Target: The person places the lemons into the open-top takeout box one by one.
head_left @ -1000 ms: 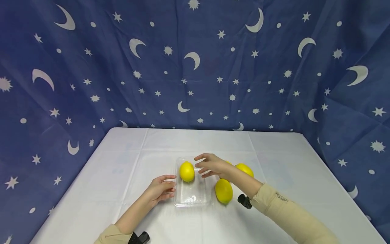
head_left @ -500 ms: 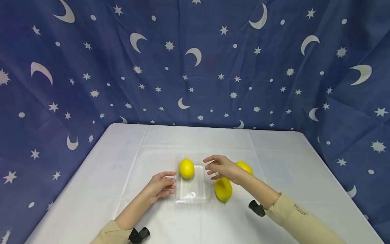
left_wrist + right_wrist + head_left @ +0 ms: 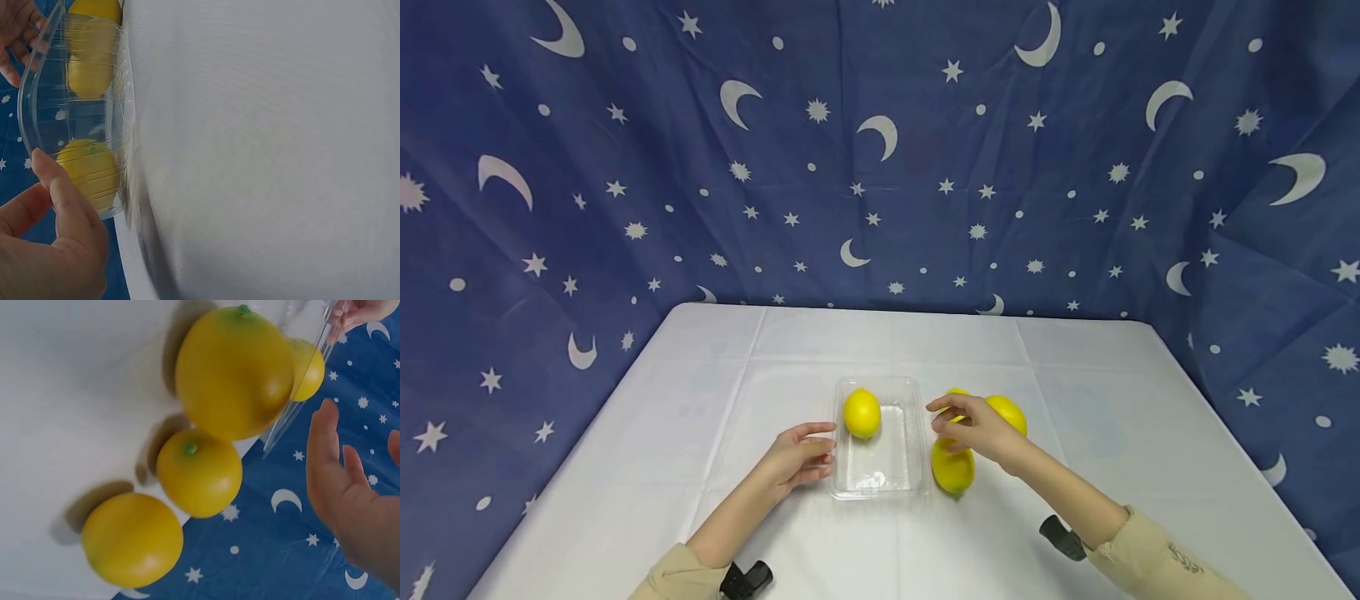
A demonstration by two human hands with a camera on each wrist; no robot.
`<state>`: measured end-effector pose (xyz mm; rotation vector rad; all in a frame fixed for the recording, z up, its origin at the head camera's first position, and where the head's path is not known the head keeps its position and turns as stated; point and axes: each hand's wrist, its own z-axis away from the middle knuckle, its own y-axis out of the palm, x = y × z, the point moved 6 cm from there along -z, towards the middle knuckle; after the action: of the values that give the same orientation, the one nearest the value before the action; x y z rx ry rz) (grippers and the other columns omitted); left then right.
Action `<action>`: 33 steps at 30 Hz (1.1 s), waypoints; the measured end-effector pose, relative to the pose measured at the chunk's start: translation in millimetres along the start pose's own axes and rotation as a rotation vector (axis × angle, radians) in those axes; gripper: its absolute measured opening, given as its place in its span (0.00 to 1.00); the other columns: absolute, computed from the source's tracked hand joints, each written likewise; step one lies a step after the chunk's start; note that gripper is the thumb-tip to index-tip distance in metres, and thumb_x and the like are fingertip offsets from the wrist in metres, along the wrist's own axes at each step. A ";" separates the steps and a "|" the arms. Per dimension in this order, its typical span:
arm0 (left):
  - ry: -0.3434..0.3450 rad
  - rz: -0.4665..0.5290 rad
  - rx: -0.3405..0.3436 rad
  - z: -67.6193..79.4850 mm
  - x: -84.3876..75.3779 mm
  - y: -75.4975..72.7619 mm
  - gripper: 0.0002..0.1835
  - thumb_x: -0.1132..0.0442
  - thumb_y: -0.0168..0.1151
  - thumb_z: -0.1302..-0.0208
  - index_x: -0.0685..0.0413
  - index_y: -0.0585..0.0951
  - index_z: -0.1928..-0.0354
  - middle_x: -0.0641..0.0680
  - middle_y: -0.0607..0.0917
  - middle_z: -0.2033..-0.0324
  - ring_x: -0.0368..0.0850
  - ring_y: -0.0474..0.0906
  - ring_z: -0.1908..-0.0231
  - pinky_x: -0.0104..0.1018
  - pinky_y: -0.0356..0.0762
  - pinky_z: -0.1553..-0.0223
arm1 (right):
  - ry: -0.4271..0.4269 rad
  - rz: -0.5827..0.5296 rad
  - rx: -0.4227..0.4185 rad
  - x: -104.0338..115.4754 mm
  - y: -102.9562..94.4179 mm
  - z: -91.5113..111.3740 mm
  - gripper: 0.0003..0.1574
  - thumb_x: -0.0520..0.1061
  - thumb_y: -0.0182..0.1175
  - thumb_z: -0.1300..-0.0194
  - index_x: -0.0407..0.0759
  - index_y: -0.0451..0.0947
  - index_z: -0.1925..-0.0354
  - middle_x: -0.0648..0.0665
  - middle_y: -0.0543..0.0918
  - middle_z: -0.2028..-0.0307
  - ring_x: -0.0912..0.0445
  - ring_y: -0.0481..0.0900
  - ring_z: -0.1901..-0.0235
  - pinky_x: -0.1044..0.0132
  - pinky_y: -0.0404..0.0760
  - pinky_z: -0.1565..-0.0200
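White surface (image 3: 625, 467): below the relaxed, empty right hand (image 3: 976, 429), the closer one, a lemon (image 3: 953, 472) lies beside the clear tray (image 3: 889, 460), long axis front-to-back; the left hand (image 3: 797, 457), loosely extended, touches the tray's rim.

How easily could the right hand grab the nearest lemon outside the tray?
Probably yes: the right hand holds nothing and hovers near that lemon, which lies on the white cloth; the clear tray doesn't block the way.

Head view: far lemon (image 3: 957, 391) partly hidden by the right grip (image 3: 979, 427); lettering (image 3: 1185, 558) on right sleeve (image 3: 1146, 546) illegible.
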<state>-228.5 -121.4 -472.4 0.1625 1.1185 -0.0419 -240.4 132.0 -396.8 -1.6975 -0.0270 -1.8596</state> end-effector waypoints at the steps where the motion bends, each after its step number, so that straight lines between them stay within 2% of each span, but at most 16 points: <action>1: -0.001 0.002 0.000 0.1 0.2 0.1 0.24 0.69 0.56 0.36 0.65 0.67 0.38 0.48 0.80 0.71 0.36 0.77 0.75 0.26 0.83 0.71 | -0.008 0.024 -0.020 -1.1 -2.5 1.0 0.23 0.40 0.56 0.35 0.29 0.70 0.44 0.35 0.78 0.57 0.50 0.80 0.62 0.59 0.86 0.59; 6: -0.008 0.008 -0.018 0.7 -0.3 0.9 0.24 0.69 0.57 0.36 0.64 0.68 0.38 0.48 0.79 0.71 0.36 0.77 0.74 0.27 0.83 0.70 | -0.006 0.120 -0.108 -6.2 -13.0 6.1 0.20 0.39 0.57 0.36 0.31 0.73 0.47 0.38 0.80 0.59 0.53 0.80 0.66 0.60 0.86 0.62; 14: -0.003 0.006 -0.007 2.7 0.5 1.8 0.25 0.69 0.56 0.36 0.65 0.67 0.37 0.48 0.80 0.71 0.36 0.77 0.74 0.26 0.82 0.72 | 0.048 0.165 -0.153 -25.8 -18.0 14.2 0.19 0.39 0.59 0.37 0.32 0.74 0.49 0.40 0.80 0.61 0.54 0.79 0.67 0.61 0.85 0.65; 18: -0.001 0.004 -0.002 1.7 0.1 1.7 0.25 0.69 0.57 0.36 0.65 0.67 0.37 0.48 0.80 0.70 0.36 0.77 0.74 0.26 0.82 0.72 | 0.053 0.169 -0.151 -32.6 -17.7 16.5 0.19 0.39 0.59 0.37 0.32 0.74 0.49 0.41 0.80 0.61 0.55 0.78 0.68 0.63 0.85 0.66; 25: -0.003 0.001 0.014 0.0 0.3 1.4 0.26 0.68 0.57 0.36 0.65 0.66 0.37 0.49 0.80 0.70 0.36 0.78 0.74 0.26 0.83 0.71 | 0.004 0.188 -0.117 -36.3 -14.2 18.6 0.22 0.39 0.59 0.37 0.29 0.71 0.47 0.38 0.80 0.62 0.54 0.79 0.71 0.63 0.84 0.70; 33: -0.002 0.016 0.038 -1.0 0.6 1.6 0.26 0.69 0.57 0.36 0.65 0.65 0.36 0.48 0.80 0.70 0.36 0.78 0.74 0.26 0.83 0.71 | 0.019 0.222 -0.097 -43.4 -9.6 16.0 0.25 0.42 0.62 0.39 0.28 0.71 0.47 0.38 0.78 0.61 0.55 0.77 0.75 0.64 0.81 0.74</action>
<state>-229.0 -119.6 -473.2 0.2051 1.1146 -0.0490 -230.8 164.4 -429.8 -1.6722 0.2532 -1.7353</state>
